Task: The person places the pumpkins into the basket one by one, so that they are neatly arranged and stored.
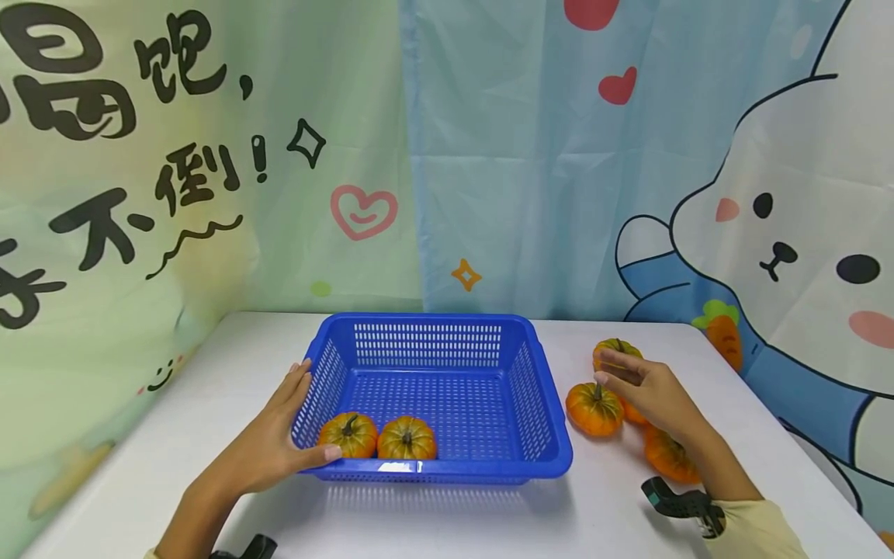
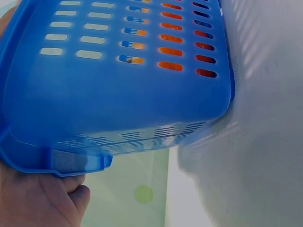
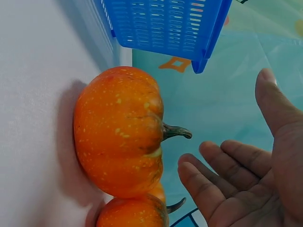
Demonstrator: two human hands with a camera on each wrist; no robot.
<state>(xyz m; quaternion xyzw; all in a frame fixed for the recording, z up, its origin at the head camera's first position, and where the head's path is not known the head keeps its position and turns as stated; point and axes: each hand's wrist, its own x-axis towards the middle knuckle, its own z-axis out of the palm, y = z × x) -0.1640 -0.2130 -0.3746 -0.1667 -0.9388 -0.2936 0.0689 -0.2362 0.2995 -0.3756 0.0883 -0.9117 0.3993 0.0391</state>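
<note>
The basket stood on the table, tilted neither way, its open top facing up. Inside it, against the front wall and towards the left corner, sat two pumpkins side by side: the left pumpkin and the middle pumpkin, both with stems upward. Through the slots, the left wrist view showed orange patches of fruit.

The left hand clasped the basket's front left corner, its thumb laid over the front rim beside the left pumpkin and its fingers set along the left rim.

The right hand was spread and held nothing; its thumb stood well apart from the fingers. It hovered above a group of pumpkins on the table, right of the basket. Nearest to it was the near pumpkin, upright on the table; in the right wrist view, a gap separated its curved stem from the fingertips. The far pumpkin lay behind, partly covered by the fingers, and the outer pumpkin lay by the wrist. Another orange part showed beneath the hand, mostly hidden.

A dark device sat at the right wrist, next to a pale sleeve. Behind the table hung a printed cloth.
</note>
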